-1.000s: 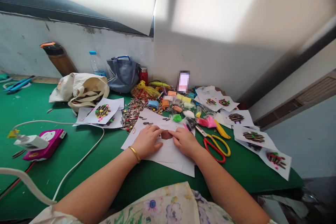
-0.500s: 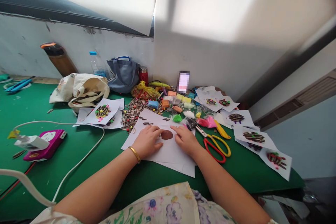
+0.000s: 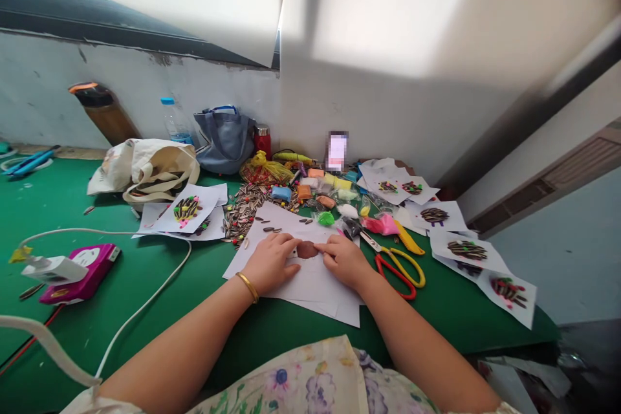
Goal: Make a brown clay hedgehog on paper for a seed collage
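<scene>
A flat brown oval of modelling clay [image 3: 307,250] lies on white paper [image 3: 291,290] in front of me. My left hand [image 3: 272,263] rests on the sheet to its left, thumb apart from the fingers, fingertips by the oval's left edge. At the opposite edge, the index finger of my right hand [image 3: 343,260] reaches out and touches the clay; its other fingers are partly curled under. Neither hand shows anything held. A few loose sunflower seeds [image 3: 272,229] lie on the paper above my left hand.
A heap of sunflower seeds [image 3: 245,210] and packs of coloured clay [image 3: 304,192] lie beyond the paper. Scissors [image 3: 398,265] sit right of my right hand. Seed-decorated cards [image 3: 466,249] line the right side. A white cable [image 3: 145,310] and magenta power strip [image 3: 82,272] are left.
My right index finger has moved left and down from above the paper onto the clay's right edge. My left hand stays about where it was.
</scene>
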A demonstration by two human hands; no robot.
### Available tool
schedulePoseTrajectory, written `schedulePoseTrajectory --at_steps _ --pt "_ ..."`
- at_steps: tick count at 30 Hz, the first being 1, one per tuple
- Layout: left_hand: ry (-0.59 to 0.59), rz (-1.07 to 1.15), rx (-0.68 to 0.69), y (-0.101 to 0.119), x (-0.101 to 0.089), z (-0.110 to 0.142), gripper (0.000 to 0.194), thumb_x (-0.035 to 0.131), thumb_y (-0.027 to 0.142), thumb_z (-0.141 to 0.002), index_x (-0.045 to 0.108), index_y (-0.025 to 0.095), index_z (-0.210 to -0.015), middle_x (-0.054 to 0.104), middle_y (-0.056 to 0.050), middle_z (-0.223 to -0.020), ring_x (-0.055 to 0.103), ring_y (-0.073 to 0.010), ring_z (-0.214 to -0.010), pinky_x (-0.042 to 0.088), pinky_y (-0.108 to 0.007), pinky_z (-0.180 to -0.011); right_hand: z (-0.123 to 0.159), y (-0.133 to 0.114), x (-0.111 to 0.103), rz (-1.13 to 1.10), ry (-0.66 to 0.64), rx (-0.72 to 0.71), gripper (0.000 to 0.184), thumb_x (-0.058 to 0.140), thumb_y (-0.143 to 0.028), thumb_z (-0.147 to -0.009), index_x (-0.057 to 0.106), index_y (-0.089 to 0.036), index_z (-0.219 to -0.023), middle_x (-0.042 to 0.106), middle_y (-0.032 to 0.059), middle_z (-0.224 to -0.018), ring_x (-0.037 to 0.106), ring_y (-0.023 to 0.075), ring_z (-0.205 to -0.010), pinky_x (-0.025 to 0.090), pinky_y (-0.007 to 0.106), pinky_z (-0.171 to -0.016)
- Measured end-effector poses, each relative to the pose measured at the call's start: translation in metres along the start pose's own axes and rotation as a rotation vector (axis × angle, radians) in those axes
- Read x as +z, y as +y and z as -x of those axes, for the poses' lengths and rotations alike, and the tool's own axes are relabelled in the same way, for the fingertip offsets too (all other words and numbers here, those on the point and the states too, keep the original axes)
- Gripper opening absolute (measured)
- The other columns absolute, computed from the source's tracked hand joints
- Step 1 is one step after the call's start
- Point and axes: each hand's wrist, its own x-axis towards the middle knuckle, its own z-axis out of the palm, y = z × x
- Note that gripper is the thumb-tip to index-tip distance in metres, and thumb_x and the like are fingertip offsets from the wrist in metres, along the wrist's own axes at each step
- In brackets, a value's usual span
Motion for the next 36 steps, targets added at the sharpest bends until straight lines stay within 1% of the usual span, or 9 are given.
schedulePoseTrajectory --at_steps 5,7,10,15,20,23,27,32,36 --pt "0.001 0.002 0.0 -0.001 0.001 0.0 0.053 0.068 0.031 -0.076 0.057 0.024 -0.127 0.06 -0.007 -0.122 0.051 -0.0276 -0.112 0.04 -0.041 -0.101 0.004 0.001 -0.002 0.002 0.059 -0.069 0.037 0.054 -0.009 -0.081 0.075 -0.022 -0.109 0.064 0.005 -0.085 0.058 0.0173 -0.082 0.046 0.028 -0.076" --pt "-0.001 0.0 0.003 -0.002 0.001 0.0 0.053 0.069 0.031 -0.076 0.057 0.024 -0.127 0.06 -0.007 -0.123 0.051 -0.0275 -0.112 0.04 -0.041 -0.101 0.005 0.0 -0.003 0.027 0.052 -0.11 0.035 0.056 -0.01 -0.08 0.076 -0.022 -0.106 0.064 0.0049 -0.082 0.058 0.0175 -0.08 0.046 0.028 -0.074" --pt "-0.004 -0.001 0.004 -0.001 0.001 0.0 0.053 0.068 0.031 -0.077 0.057 0.023 -0.127 0.06 -0.007 -0.122 0.051 -0.0272 -0.111 0.041 -0.041 -0.1 0.007 0.0 -0.005 0.054 0.026 -0.133 0.033 0.057 -0.011 -0.08 0.076 -0.022 -0.105 0.065 0.0045 -0.079 0.058 0.0173 -0.077 0.045 0.028 -0.07" --pt "-0.008 0.0 -0.001 -0.002 0.001 0.0 0.052 0.068 0.032 -0.077 0.057 0.023 -0.128 0.06 -0.007 -0.124 0.051 -0.0274 -0.113 0.04 -0.042 -0.102 0.008 -0.002 -0.007 0.016 0.037 -0.128 0.035 0.056 -0.01 -0.08 0.075 -0.021 -0.107 0.066 0.0049 -0.084 0.059 0.0166 -0.081 0.046 0.028 -0.073" --pt "-0.005 0.009 -0.005 -0.002 0.001 0.0 0.053 0.068 0.032 -0.077 0.057 0.023 -0.128 0.059 -0.007 -0.125 0.05 -0.0282 -0.115 0.039 -0.043 -0.102 0.007 -0.006 -0.012 0.064 -0.004 -0.146 0.033 0.056 -0.011 -0.08 0.076 -0.023 -0.103 0.065 0.0049 -0.081 0.057 0.0179 -0.079 0.044 0.03 -0.072" --pt "-0.01 0.014 -0.012 -0.001 -0.001 0.0 0.052 0.068 0.032 -0.077 0.057 0.024 -0.127 0.06 -0.007 -0.123 0.051 -0.0281 -0.114 0.04 -0.043 -0.102 0.007 -0.007 -0.013 0.071 0.011 -0.17 0.034 0.056 -0.011 -0.08 0.075 -0.024 -0.106 0.065 0.005 -0.083 0.057 0.0184 -0.081 0.043 0.031 -0.074" --pt "-0.008 0.014 -0.01 0.0 -0.001 0.0 0.053 0.069 0.031 -0.077 0.056 0.025 -0.128 0.06 -0.007 -0.121 0.051 -0.0281 -0.113 0.039 -0.043 -0.102 0.007 -0.008 -0.01 0.086 -0.01 -0.181 0.033 0.057 -0.013 -0.082 0.075 -0.026 -0.106 0.062 0.0048 -0.084 0.055 0.0183 -0.08 0.041 0.032 -0.074" --pt "0.0 0.019 -0.002 0.0 0.0 0.0 0.051 0.069 0.03 -0.076 0.057 0.025 -0.126 0.06 -0.007 -0.12 0.051 -0.0275 -0.112 0.04 -0.042 -0.101 0.005 -0.016 -0.008 0.105 -0.036 -0.182 0.039 0.056 -0.014 -0.084 0.068 -0.025 -0.119 0.058 0.0052 -0.087 0.052 0.0192 -0.083 0.04 0.032 -0.077" --pt "-0.007 0.016 -0.004 0.0 -0.001 0.0 0.05 0.069 0.029 -0.076 0.057 0.025 -0.125 0.06 -0.007 -0.119 0.052 -0.0271 -0.11 0.04 -0.041 -0.1 0.004 -0.02 -0.007 0.107 -0.061 -0.159 0.036 0.055 -0.017 -0.087 0.067 -0.025 -0.12 0.056 0.0052 -0.088 0.05 0.0193 -0.085 0.04 0.032 -0.078"
